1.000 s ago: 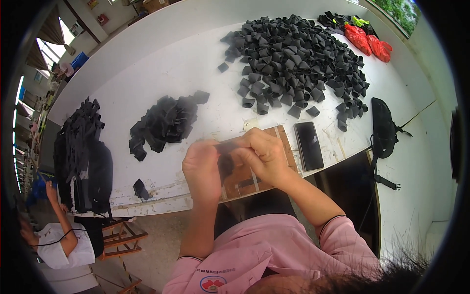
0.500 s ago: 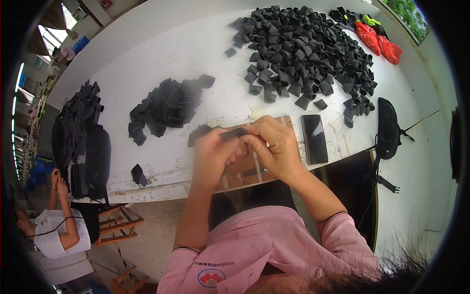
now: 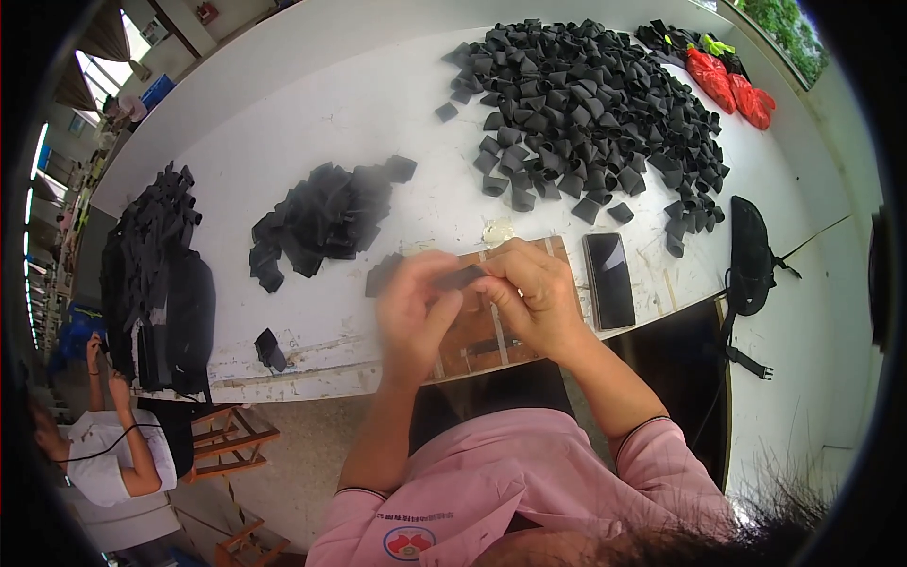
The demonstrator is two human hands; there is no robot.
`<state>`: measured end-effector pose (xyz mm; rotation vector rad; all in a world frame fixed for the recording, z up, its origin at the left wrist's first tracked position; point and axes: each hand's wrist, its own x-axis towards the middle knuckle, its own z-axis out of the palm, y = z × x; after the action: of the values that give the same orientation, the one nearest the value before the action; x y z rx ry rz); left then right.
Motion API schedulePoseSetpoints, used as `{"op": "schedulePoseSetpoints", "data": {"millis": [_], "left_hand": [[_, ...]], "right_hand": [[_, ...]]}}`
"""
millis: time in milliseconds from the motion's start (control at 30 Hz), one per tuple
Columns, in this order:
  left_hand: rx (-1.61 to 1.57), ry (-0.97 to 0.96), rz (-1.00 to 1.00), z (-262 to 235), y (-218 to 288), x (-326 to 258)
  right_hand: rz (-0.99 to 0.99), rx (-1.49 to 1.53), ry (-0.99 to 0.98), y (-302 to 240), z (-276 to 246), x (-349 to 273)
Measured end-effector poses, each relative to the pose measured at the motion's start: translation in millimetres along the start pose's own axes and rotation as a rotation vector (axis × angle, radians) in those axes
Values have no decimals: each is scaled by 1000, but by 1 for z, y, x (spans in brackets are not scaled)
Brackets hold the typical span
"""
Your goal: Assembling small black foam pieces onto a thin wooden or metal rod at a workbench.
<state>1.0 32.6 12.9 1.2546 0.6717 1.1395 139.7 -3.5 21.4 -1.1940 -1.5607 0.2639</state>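
Between my two hands is a small black fabric piece (image 3: 460,278), held above a brown board (image 3: 477,326) with pale strips. My right hand (image 3: 539,295) pinches its right end between thumb and fingertips. My left hand (image 3: 413,307) curls around the left end; its fingers are somewhat blurred and partly hide the piece. Just behind my left hand lies another black fabric piece (image 3: 382,274) on the white table (image 3: 312,335). A heap of flat black fabric pieces (image 3: 331,217) sits farther left, and a single one (image 3: 270,351) lies nearer the front edge.
A large heap of black fabric loops (image 3: 586,113) covers the back right. A phone (image 3: 609,281) lies right of the board; a black waist bag (image 3: 748,255) and red plastic bags (image 3: 727,83) are beyond. At left are black strips (image 3: 156,246), a co-worker (image 3: 123,444) and a wooden stool (image 3: 231,439).
The view has tilted slightly, so the table sits a little lower. My left hand has turned, with its thumb now reaching toward the piece. My right hand keeps its pinch.
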Motion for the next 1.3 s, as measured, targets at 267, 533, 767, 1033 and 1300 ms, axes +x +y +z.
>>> {"op": "schedulePoseSetpoints", "data": {"millis": [267,533,767,1033,1300], "left_hand": [[485,-201,331,-11,22,22],[404,133,91,-44,-11,15],[1166,62,104,-76,-80,-3],[1127,53,211,-89,-58,-7],[-237,100,-451,-25,5,-32]], "right_hand": [[4,-70,-12,-7,-1,-1],[449,564,-75,-1,-25,19],[851,549,73,17,-16,-25],[437,191,-186,5,33,-70],[1003,1145,-54,-2,36,-59]]}}
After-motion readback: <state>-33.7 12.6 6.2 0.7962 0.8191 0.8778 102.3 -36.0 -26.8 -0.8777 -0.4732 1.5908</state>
